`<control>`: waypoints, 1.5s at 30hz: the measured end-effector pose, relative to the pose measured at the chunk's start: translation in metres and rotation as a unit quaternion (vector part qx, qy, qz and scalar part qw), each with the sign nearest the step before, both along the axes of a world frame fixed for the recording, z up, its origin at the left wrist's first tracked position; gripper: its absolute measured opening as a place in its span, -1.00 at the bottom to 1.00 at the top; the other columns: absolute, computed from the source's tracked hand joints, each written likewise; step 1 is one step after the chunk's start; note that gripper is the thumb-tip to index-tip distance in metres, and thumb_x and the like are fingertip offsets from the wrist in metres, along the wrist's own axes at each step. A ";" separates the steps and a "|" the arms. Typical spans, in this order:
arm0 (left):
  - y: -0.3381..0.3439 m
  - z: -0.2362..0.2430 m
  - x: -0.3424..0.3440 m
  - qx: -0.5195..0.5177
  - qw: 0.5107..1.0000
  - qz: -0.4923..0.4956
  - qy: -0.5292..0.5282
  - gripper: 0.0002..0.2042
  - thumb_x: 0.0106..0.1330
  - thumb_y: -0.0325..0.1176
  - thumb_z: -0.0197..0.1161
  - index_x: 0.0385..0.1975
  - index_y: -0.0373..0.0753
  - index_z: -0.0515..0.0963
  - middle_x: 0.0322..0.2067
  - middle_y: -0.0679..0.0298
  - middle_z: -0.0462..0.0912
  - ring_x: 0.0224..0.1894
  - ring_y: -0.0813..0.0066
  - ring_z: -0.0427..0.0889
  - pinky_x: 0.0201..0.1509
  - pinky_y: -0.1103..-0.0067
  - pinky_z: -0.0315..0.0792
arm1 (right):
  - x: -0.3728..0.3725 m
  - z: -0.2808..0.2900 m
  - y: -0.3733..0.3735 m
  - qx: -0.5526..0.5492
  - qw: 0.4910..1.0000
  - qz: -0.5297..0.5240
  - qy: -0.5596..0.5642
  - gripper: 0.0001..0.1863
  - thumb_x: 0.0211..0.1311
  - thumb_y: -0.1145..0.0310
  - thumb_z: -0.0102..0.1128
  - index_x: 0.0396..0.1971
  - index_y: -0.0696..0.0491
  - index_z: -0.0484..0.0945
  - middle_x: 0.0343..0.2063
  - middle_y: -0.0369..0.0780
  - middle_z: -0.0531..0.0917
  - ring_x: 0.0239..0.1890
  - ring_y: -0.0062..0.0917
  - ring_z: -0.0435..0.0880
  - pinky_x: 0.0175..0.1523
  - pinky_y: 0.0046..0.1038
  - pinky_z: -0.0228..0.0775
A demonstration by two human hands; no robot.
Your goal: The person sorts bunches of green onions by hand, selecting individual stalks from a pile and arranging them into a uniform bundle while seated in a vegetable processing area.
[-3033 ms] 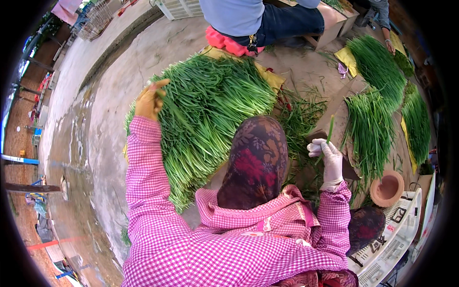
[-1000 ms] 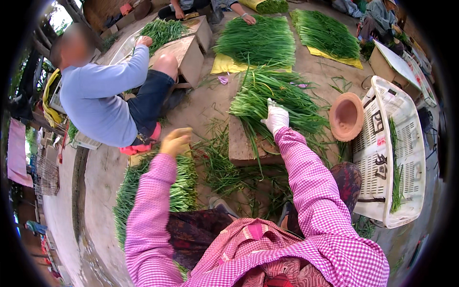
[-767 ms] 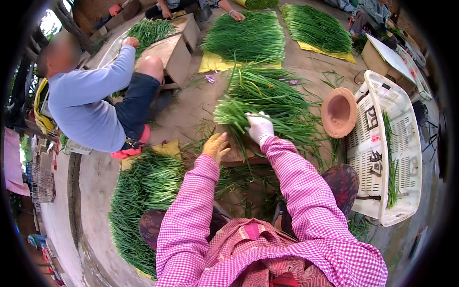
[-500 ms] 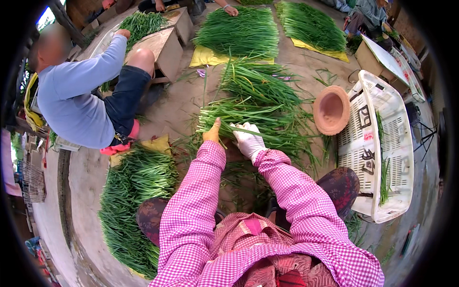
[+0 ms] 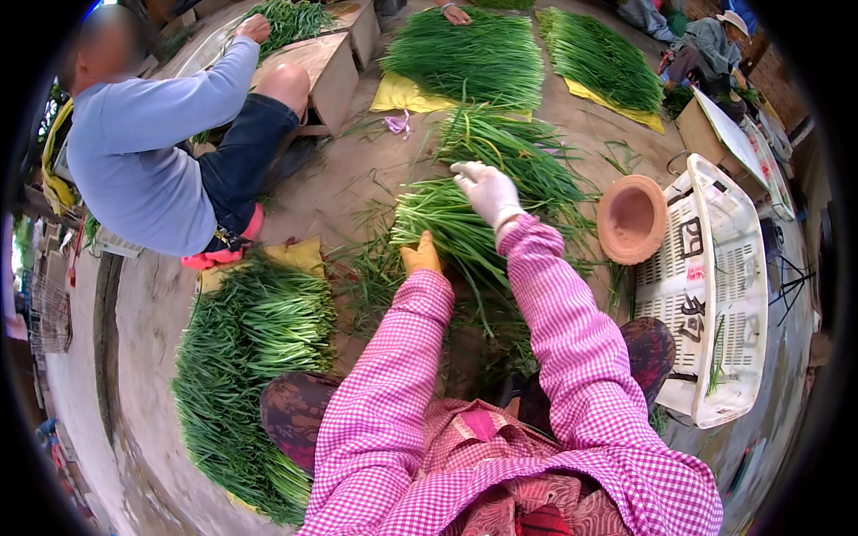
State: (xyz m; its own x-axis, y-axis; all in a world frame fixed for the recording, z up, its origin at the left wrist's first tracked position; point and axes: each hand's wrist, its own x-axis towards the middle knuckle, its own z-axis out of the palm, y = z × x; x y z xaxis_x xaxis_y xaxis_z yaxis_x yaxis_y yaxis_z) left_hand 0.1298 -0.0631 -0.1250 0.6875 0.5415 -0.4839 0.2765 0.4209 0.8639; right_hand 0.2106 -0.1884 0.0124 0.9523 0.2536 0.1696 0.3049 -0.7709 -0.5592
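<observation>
A loose pile of garlic chives [image 5: 451, 214], pale stem ends to the left, lies on the ground in front of me. My left hand [image 5: 423, 255], in a yellow glove, is closed on the near edge of these chives by the stem ends; its thumb points up and its other fingers are partly hidden. In a white glove, my right hand [image 5: 490, 192] reaches over the far side of the pile, its fingers stretched to the left above the stems with nothing plainly held. Behind it lies another heap of chives [image 5: 500, 147].
A straw hat [image 5: 632, 220] and a white plastic crate [image 5: 715, 295] stand to my right. Neat chives [image 5: 259, 357] lie by my left knee, others [image 5: 469, 58] on yellow sheeting ahead. A person in a blue top [image 5: 152, 161] sits left, near wooden boxes [image 5: 313, 80]. Other people work behind.
My right hand has moved from the near side of the chives up and over to the far side, no longer pinching stalks. The left hand has shifted slightly lower along the near edge.
</observation>
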 end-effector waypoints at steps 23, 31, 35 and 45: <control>-0.012 0.092 -0.039 -0.413 0.902 0.096 -0.078 -0.71 0.07 -0.41 0.37 -0.23 -0.32 0.49 -0.31 0.14 0.59 -0.29 0.23 0.59 -0.15 0.35 0.54 | -0.114 -0.067 0.018 0.098 0.982 0.044 -0.152 -0.79 0.07 0.21 0.23 -0.37 0.02 0.63 -0.44 -0.18 0.63 -0.31 -0.27 0.55 -0.13 -0.30 0.37; -0.014 0.061 -0.029 -0.362 0.923 0.117 -0.063 -0.62 0.08 -0.50 0.32 -0.08 -0.33 0.44 -0.16 0.12 0.55 -0.21 0.21 0.57 -0.12 0.29 0.52 | -0.024 -0.060 0.013 -0.066 0.978 -0.014 -0.198 -0.62 0.03 0.21 0.23 -0.12 0.00 0.58 -0.14 -0.22 0.64 -0.10 -0.36 0.55 0.03 -0.38 0.37; -0.013 0.032 -0.024 -0.298 0.946 0.107 -0.068 -0.67 0.08 -0.41 0.32 -0.15 -0.33 0.49 -0.17 0.10 0.57 -0.16 0.15 0.57 -0.05 0.20 0.48 | -0.016 -0.074 0.023 -0.242 0.957 0.021 -0.159 -0.76 0.04 0.24 0.21 -0.29 -0.01 0.58 -0.30 -0.21 0.64 -0.18 -0.35 0.56 -0.08 -0.34 0.39; -0.006 0.028 -0.031 -0.385 0.918 0.054 -0.078 -0.57 0.04 -0.48 0.34 -0.03 -0.26 0.45 -0.11 0.20 0.55 -0.09 0.23 0.53 0.01 0.29 0.44 | -0.059 -0.070 0.007 -0.035 0.986 0.038 0.158 -0.81 0.10 0.32 0.17 -0.25 -0.05 0.61 -0.40 -0.14 0.66 -0.29 -0.35 0.63 -0.16 -0.39 0.45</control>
